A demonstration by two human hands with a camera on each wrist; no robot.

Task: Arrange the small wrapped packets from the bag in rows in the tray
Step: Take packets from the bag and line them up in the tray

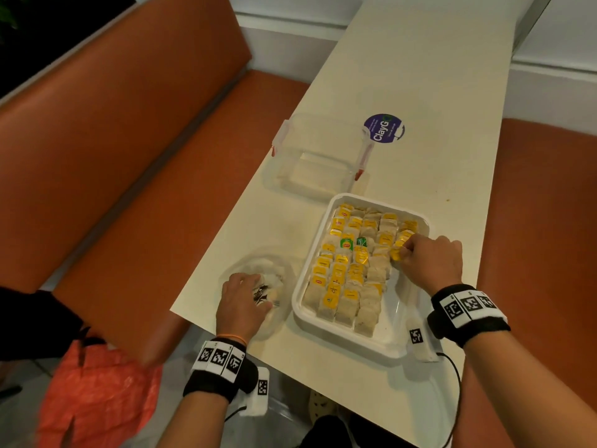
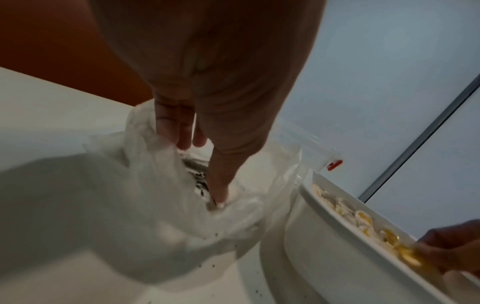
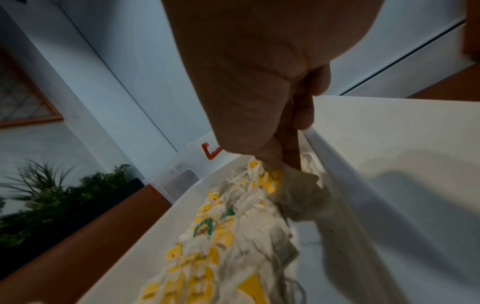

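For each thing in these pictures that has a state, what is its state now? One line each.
tray: partly filled with rows, right side bare
bag: open, lying on the table
clear box: lid off, looks empty
left hand: reaching into bag
right hand: pinching a packet

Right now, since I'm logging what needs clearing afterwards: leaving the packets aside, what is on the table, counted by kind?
White tray: 1
Clear plastic box: 1
Plastic bag: 1
Round purple sticker: 1
Total: 4
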